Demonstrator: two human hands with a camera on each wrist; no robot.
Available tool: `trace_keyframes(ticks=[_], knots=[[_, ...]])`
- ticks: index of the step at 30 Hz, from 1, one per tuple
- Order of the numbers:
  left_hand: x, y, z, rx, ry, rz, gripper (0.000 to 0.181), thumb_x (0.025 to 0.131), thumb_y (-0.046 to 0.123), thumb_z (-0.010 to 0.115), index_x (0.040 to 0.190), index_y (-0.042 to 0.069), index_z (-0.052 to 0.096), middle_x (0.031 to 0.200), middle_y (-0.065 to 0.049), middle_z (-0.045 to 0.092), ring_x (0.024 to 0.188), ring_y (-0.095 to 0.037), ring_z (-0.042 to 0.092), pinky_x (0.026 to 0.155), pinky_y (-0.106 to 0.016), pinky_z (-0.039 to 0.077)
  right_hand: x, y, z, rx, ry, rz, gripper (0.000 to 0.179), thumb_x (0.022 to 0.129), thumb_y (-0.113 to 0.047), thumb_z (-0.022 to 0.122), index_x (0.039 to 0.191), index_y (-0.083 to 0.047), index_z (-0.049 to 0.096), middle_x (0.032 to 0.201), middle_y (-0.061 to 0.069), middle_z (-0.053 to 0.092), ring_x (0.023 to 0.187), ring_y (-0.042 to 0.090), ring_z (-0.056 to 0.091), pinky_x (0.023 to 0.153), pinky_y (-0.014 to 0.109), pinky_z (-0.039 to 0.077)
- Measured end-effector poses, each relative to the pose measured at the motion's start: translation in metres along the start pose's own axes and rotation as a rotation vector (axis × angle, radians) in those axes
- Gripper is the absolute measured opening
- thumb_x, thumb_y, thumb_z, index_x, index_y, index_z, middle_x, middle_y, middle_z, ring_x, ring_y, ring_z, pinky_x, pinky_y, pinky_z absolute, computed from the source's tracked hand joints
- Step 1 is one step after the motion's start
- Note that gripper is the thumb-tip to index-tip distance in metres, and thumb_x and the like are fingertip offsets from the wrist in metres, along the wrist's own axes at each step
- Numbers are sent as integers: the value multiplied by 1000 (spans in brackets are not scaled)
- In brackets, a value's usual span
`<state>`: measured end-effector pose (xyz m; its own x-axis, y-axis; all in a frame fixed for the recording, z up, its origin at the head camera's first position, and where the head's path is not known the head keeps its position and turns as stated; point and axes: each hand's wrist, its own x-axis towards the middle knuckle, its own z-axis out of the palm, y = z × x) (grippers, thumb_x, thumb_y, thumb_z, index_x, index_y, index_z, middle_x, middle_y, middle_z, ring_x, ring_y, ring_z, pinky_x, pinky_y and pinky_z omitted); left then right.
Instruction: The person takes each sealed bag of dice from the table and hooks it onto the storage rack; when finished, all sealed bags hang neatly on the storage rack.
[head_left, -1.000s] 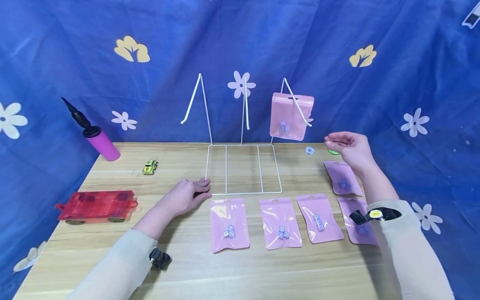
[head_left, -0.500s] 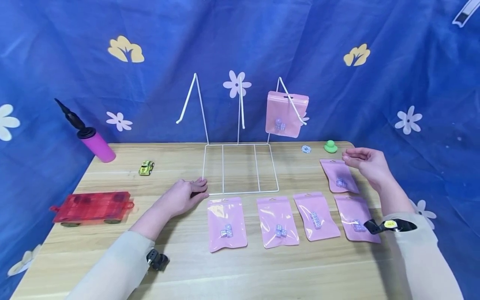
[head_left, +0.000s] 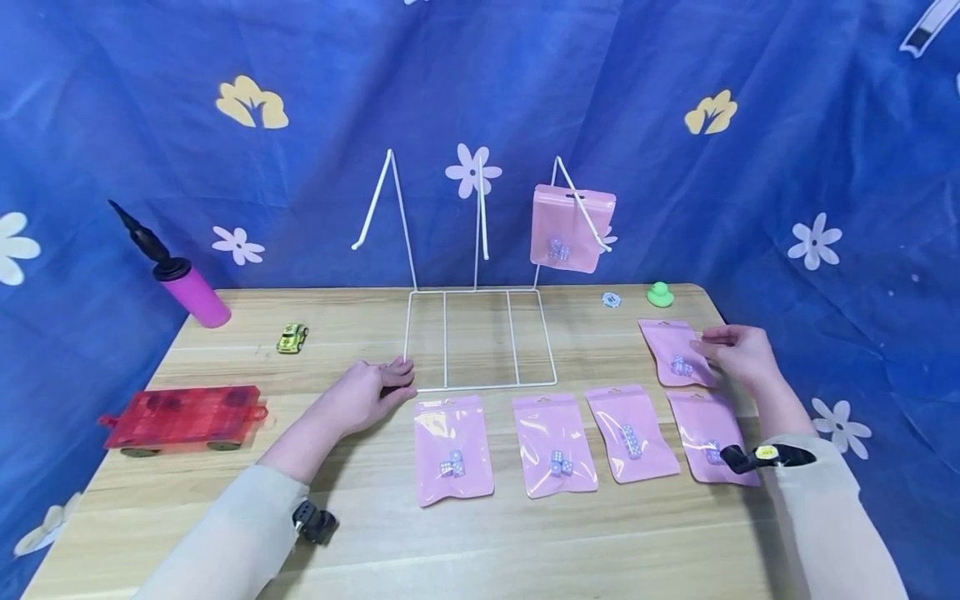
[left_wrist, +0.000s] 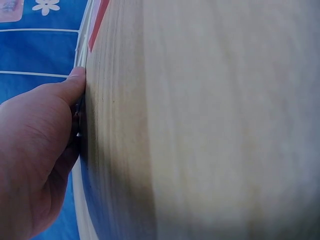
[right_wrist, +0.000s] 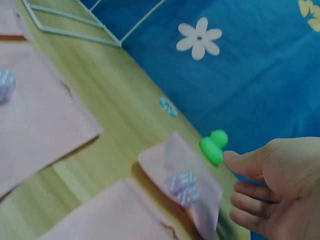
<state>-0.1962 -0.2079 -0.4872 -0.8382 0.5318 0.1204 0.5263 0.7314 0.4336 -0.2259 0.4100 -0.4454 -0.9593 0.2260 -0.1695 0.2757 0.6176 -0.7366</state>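
Note:
At the front left corner of a white wire display rack (head_left: 495, 387), my left hand (head_left: 363, 398) holds the base, thumb and fingers on either side of the corner. My right hand (head_left: 738, 354) is at the right edge of a pink zip bag (head_left: 667, 337) with dice in it. Its thumb and fingers are apart in the right wrist view, and whether they touch the bag I cannot tell. Another pink bag (head_left: 572, 208) hangs from the rack's right hook. Several more, such as the left bag (head_left: 453, 429), lie in front of the rack, each with purple dice.
A green rubber duck (head_left: 660, 294) and a small pale blue disc (head_left: 611, 300) lie behind the right bags. To the left are a yellow toy car (head_left: 292, 337), a red toy trailer (head_left: 187, 415) and a pink hand pump (head_left: 195, 292). Blue cloth hangs behind.
My right hand has moved from over the duck, right and toward me, down to the far right bag. The duck is now uncovered. My left hand stays at the rack corner.

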Motion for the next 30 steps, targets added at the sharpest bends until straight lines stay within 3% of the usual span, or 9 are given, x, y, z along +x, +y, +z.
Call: trace_keyframes(ticks=[4,10,16,25,30], knots=[[0,2,-1,-4,1,-1,41,102,25,74,130,-4,71,143,-20,61,136,-37,56,116,-55,42,3,11,4,-11,-9,83,63,98,-32,78,142,8,56,136,31,59,116,40,59,91,36,55],[0,3,-1,-11,4,-16,41,102,26,74,131,-4,71,143,-20,61,136,-36,56,116,-54,42,10,23,8,-28,3,117,72,92,-34,85,140,12,57,132,31,61,108,35,59,74,23,51],[-1,4,-2,-2,0,-22,41,103,25,74,131,-4,70,143,-20,61,136,-36,56,116,-54,41,19,30,13,4,39,96,64,90,-19,87,136,15,59,126,32,67,96,25,65,63,15,53],[0,6,-3,-15,5,-28,40,102,25,75,130,-4,71,142,-21,61,135,-37,57,115,-54,43,23,26,18,-5,-4,173,56,96,-12,77,141,14,57,132,34,63,111,35,62,63,15,48],[0,5,-2,-17,5,-31,40,102,25,75,129,-4,71,141,-20,62,135,-36,57,115,-54,43,22,21,19,-14,-54,143,49,102,-11,66,143,14,55,135,33,57,110,36,58,64,16,47]])
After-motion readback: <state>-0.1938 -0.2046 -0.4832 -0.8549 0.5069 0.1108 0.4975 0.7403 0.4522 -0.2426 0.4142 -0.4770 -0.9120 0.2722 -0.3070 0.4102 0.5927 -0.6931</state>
